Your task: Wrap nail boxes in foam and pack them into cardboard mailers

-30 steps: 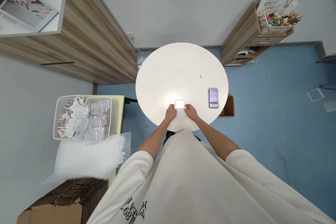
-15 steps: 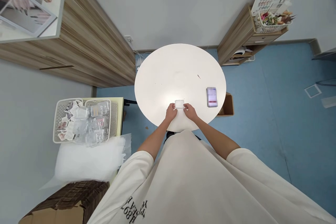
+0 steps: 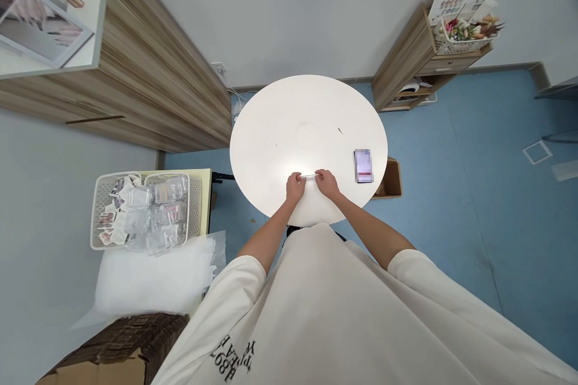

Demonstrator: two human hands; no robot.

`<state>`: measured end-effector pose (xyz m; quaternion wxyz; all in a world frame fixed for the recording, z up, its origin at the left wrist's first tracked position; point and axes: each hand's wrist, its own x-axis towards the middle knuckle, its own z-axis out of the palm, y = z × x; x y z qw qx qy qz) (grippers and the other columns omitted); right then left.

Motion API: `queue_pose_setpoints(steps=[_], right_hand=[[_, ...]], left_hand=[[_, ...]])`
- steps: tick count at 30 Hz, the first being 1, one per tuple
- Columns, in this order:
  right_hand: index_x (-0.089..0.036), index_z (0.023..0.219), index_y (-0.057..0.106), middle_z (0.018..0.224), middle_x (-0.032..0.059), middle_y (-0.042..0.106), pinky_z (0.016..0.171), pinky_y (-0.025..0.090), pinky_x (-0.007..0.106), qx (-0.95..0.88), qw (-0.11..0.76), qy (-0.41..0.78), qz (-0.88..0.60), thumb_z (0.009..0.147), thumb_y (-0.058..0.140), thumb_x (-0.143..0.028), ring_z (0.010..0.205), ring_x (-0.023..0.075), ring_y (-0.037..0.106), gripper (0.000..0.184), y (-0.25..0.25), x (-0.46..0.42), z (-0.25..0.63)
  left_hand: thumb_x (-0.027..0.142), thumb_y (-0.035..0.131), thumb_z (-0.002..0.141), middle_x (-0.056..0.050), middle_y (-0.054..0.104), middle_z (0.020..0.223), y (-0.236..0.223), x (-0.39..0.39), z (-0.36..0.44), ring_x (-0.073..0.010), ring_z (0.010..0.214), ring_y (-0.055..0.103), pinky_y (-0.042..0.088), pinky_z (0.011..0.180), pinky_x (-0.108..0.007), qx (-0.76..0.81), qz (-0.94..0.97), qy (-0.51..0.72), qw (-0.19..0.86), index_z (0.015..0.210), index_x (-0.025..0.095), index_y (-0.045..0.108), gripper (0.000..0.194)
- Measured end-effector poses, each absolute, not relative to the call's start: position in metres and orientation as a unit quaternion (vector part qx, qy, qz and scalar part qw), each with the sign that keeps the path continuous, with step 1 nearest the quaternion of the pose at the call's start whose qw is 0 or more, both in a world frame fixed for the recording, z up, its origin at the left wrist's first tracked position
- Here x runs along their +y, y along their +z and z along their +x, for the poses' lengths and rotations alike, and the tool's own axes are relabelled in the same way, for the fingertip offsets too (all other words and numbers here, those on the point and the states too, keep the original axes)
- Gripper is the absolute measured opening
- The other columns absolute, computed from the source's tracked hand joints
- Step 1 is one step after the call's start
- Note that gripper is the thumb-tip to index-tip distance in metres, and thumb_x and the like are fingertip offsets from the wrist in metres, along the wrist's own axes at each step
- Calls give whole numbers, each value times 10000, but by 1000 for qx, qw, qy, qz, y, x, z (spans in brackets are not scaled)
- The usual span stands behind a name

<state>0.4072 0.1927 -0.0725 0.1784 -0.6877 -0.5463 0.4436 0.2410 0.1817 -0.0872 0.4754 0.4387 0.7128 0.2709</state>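
Between my two hands is a small clear plastic box (image 3: 309, 176), turned so that only a thin edge faces me. My left hand (image 3: 295, 186) pinches its left end, with the fingers closed. At the right end, my right hand (image 3: 326, 183) grips it in the same way. Both hands are over the near part of a white oval table (image 3: 307, 102). The box's contents, if any, cannot be made out.
A phone (image 3: 363, 166) lies on the table's right side. To the left, white baskets (image 3: 195, 204) hold clear packs and printed cards, beside a stack of translucent bags (image 3: 153, 277). A cardboard box (image 3: 392, 179) stands on the floor at right.
The box has tilted from showing its broad face to showing a thin edge. Both hands have turned with it and stay in nearly the same place.
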Motion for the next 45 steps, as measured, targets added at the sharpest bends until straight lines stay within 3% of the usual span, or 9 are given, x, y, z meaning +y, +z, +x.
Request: queue_pose_setpoints(steps=[9,17,26,38,45], right_hand=[[-225,1190,694,1221,85,665,897,513,292,-554,133,442,-693,978,496,-258,1061,189,643,292,-76,203,409],[-245,1091,756,1189,41,728,930,480,277,-620,78,427,-654,1008,479,-231,1113,193,647,290,-62,218,416],[-278,1038,777,1028,29,759,873,480,332,-664,64,434,-605,981,533,-235,1014,243,661,254,-57,227,422],[-236,1043,707,986,79,711,816,443,316,-738,-27,405,-539,958,543,-200,942,246,635,188,-50,230,422],[-230,1142,619,1077,98,658,745,454,308,-761,-50,356,-540,901,527,-86,862,228,632,296,-63,216,419]], left_hand=[[239,650,899,-113,674,1167,-92,193,242,-213,1058,645,500,935,-340,718,428,256,486,1105,184,655,213],[312,712,866,-100,711,1184,-94,196,238,-218,1088,661,501,967,-345,724,354,262,530,1052,198,702,219],[351,774,814,-86,758,1030,-95,199,235,-230,1011,696,524,963,-396,721,341,261,544,1099,212,743,319],[324,750,808,-101,740,1150,-94,197,235,-240,1115,675,513,1011,-400,721,320,263,556,1108,199,741,325],[310,764,791,-111,730,1191,-98,194,235,-258,1158,665,507,1033,-415,717,303,272,566,1125,199,737,353]])
